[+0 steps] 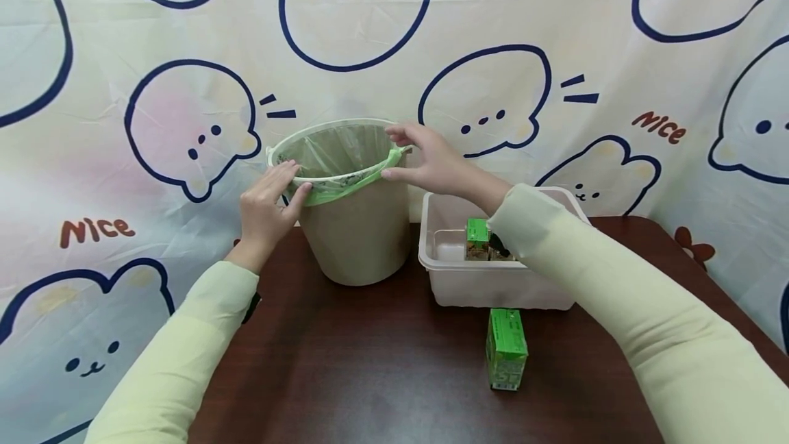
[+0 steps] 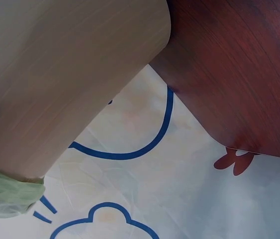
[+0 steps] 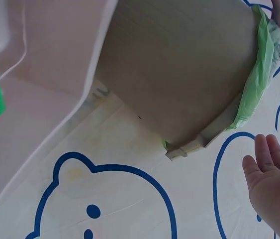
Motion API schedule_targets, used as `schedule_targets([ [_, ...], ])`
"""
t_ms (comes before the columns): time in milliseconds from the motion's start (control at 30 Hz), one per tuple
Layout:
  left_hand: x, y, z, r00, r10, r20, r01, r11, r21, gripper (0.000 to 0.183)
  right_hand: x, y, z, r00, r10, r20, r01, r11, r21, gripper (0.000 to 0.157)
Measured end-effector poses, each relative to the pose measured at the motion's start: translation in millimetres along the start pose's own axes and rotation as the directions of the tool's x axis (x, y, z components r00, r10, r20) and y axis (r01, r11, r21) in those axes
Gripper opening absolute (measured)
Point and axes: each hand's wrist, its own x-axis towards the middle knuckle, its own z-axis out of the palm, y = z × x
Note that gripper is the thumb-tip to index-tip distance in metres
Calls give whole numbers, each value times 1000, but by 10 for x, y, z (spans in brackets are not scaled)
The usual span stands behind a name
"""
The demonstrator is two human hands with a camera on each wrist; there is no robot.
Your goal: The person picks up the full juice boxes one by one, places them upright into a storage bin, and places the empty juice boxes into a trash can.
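A beige trash can [image 1: 357, 238] stands upright, lined with a thin green trash bag [image 1: 339, 190] whose edge is folded over the pale rim. At the front left of the rim my left hand [image 1: 266, 205] holds the bag's edge, fingers over the top and thumb outside. My right hand [image 1: 434, 163] is by the right side of the rim, fingers spread apart from the thumb. In the right wrist view this right hand [image 3: 274, 186] shows loosely extended fingers beside the bag's folded edge [image 3: 254, 84]. The left wrist view shows mostly the can's side [image 2: 65, 74].
Right of the can stands a white plastic bin [image 1: 499, 286] with green-topped small boxes [image 1: 477, 238] inside. A green box [image 1: 507, 348] stands in front of it on the dark wooden table [image 1: 345, 375]. A cartoon-printed cloth [image 1: 345, 94] hangs close behind.
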Motion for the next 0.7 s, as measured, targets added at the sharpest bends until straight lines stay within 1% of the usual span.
schedule_targets([
  [233,-16,-1,-12,1000,18,1,-18,1000,4,39,-273,13,-25,998,-56,17,56,998,-24,69],
  [400,-28,-2,-31,1000,9,-4,-9,1000,-1,38,-483,-8,-22,995,-97,28,98,995,-32,68],
  [600,-10,10,-22,1000,5,-6,-5,1000,1,38,-754,-34,-45,986,-155,62,157,987,-35,67],
  [700,-6,11,-14,1000,10,-6,-10,1000,4,38,-891,-33,-57,983,-164,80,167,985,-35,66],
])
